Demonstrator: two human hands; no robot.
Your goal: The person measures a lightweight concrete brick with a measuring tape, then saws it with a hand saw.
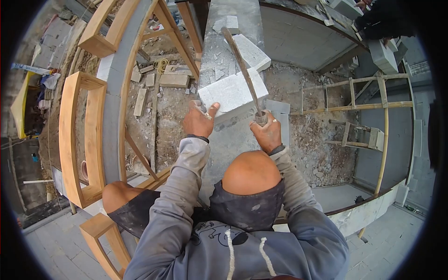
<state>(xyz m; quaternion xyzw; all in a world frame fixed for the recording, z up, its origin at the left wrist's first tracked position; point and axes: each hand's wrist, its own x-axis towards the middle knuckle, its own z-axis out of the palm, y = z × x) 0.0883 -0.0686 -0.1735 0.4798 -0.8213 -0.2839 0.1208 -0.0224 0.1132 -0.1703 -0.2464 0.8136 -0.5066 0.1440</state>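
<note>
A white lightweight concrete block (233,93) lies at an angle across the grey wall top (210,158) in front of me. My left hand (199,118) grips its near left corner, with the thumb along the near side. In my right hand (267,131) is the handle of a long, narrow, rusty-brown bladed tool (243,70). Its blade points away from me and passes over the block's right part. Just behind, a second white block (249,52) rests on the wall top, partly hidden by the blade. Broken chips (219,73) are scattered beside them.
Wooden frames (70,135) stand along the left. A bamboo ladder (354,107) spans the right side above rubble-strewn ground (322,149). Farther left, blocks (174,80) lie on the dirt. Another person (385,21) in dark clothing is at the upper right, near stacked blocks (382,56).
</note>
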